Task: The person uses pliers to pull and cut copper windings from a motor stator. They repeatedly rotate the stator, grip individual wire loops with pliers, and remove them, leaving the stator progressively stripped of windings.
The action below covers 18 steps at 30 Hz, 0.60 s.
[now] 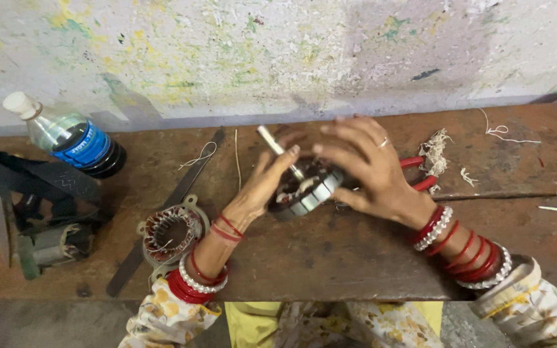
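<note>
Both hands work at centre of the worn brown wooden bench (356,258). Left hand (259,187) reaches in from below-left, wrist bent, fingers pinching a thin silver metal rod (277,149) tilted up-left. Right hand (362,169) arches over w/ fingers spread, cupping the round grey metal motor stator (309,192), tilted on the bench btwn both hands. Second copper-wound stator (170,233) lies just left of the left wrist; clear plastic bottle w/ blue label (72,138) far left.
</note>
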Each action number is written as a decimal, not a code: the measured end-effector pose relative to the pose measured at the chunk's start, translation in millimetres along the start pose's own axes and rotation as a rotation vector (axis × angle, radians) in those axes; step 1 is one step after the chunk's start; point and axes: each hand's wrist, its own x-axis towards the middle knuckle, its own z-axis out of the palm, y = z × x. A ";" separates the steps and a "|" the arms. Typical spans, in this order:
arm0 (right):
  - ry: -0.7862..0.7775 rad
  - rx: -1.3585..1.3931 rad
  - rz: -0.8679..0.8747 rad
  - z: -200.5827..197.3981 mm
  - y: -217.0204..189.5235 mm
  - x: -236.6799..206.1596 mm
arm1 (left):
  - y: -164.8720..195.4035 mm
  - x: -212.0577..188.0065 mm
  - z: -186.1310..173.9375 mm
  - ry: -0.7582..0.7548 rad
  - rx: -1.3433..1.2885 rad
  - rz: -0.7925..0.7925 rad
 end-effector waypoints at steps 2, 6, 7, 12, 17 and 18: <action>0.082 0.008 -0.012 -0.3 -3.7 -7.2 | -5.4 -1.5 1.1 -0.040 0.074 0.029; 0.157 0.084 0.039 6.5 -1.9 -18.0 | -12.6 1.9 -3.7 -0.082 -0.073 -0.133; 0.183 0.089 0.067 10.5 0.2 -17.5 | -13.0 2.2 -4.7 -0.057 -0.110 -0.182; 0.222 0.212 0.254 18.7 7.6 -9.4 | -4.6 -0.2 -1.2 -0.159 -0.373 -0.250; 0.167 0.245 0.491 18.6 2.8 -2.9 | 13.7 -0.2 -1.6 -0.072 -0.478 -0.198; 0.151 0.247 0.528 17.6 3.4 -1.9 | 15.3 0.1 -1.8 -0.040 -0.452 -0.188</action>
